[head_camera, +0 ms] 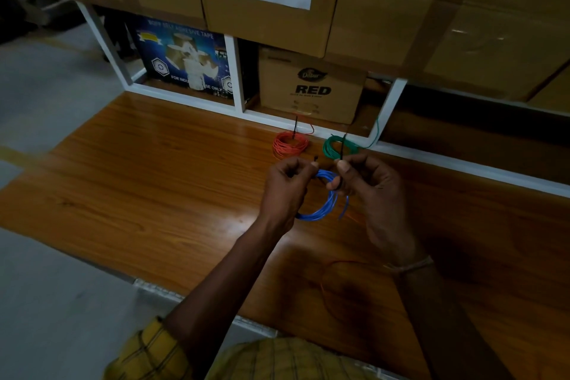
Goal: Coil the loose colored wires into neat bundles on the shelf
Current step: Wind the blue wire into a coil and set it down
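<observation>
Blue wire coil (320,203) hangs between my hands above the wooden shelf (154,179); my left hand (287,191) grips its left side, fingers curled round the strands; my right hand (367,182) pinches the top of the coil and what looks like a thin black tie (341,148), though the light is too dim to be sure; orange coil (290,145) and green coil (339,146) lie bundled just behind, near the shelf's white frame (462,168); a loose orange wire (327,281) lies under my right forearm.

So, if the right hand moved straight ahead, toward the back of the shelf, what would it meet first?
Probably the green coil, which lies just beyond the right hand on the wooden shelf. Depth is hard to judge; the hand may pass above it and reach the white frame.
</observation>
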`<state>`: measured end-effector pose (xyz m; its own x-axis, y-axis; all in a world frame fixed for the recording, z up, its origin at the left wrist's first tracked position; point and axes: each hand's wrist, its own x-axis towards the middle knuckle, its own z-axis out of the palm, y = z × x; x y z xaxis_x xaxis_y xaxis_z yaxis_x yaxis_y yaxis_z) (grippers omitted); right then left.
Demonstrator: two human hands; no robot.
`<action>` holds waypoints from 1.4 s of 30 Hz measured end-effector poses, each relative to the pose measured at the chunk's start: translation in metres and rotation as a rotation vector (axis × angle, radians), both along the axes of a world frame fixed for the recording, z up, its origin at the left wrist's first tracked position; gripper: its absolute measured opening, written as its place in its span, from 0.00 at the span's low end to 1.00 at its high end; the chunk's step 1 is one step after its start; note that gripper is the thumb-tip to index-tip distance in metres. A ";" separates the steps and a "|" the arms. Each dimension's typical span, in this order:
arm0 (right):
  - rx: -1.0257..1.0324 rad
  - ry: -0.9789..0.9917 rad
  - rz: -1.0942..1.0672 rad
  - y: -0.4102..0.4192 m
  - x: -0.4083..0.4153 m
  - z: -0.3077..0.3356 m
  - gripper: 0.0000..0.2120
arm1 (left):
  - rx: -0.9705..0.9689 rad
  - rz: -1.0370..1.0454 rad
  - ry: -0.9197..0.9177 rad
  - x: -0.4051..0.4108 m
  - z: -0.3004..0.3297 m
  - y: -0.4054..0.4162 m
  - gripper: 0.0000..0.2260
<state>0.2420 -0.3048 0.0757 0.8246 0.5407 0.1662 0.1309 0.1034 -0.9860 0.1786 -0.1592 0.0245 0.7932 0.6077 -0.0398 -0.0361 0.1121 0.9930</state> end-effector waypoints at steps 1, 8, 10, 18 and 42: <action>-0.007 0.000 -0.009 0.000 -0.001 0.001 0.07 | 0.028 0.004 -0.003 -0.001 0.000 0.000 0.09; -0.025 0.113 -0.118 0.001 -0.006 0.006 0.06 | 0.081 0.043 -0.050 -0.008 0.006 -0.006 0.08; -0.035 0.123 -0.127 0.002 -0.008 0.008 0.06 | 0.121 0.064 -0.055 -0.010 0.008 -0.008 0.06; -0.068 0.204 -0.166 0.005 -0.014 0.016 0.11 | 0.121 0.103 -0.053 -0.016 0.011 -0.012 0.02; -0.196 0.232 -0.181 0.006 -0.005 0.013 0.09 | 0.179 0.066 -0.074 -0.012 0.016 -0.020 0.02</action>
